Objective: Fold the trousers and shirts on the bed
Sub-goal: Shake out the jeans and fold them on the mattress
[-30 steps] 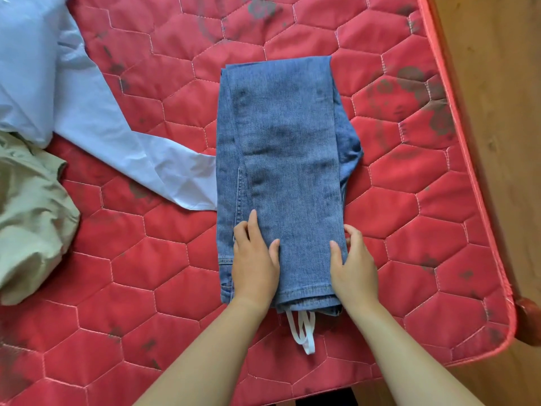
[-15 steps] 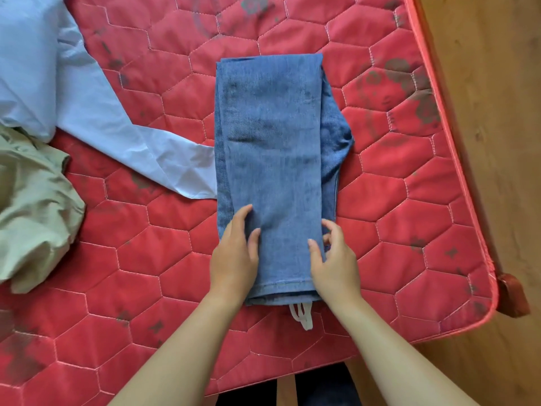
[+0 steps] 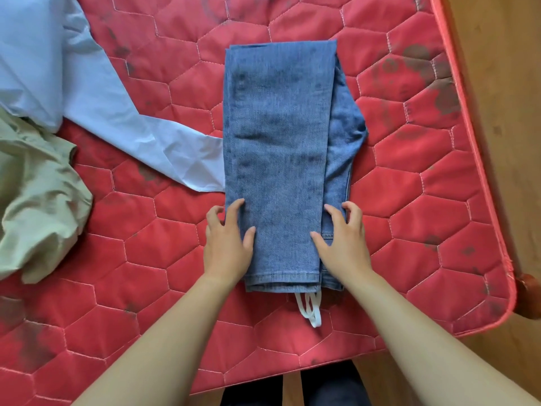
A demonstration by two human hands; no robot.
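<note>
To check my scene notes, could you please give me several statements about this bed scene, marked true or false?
The left hand and the right hand both touch the jeans near their near end. True.
A white drawstring pokes out at that end. True.
The light blue shirt is neatly folded. False: it lies spread out, its sleeve reaching the jeans.
The olive garment lies on the jeans. False: it lies crumpled at the mattress's left, apart from them.
</note>
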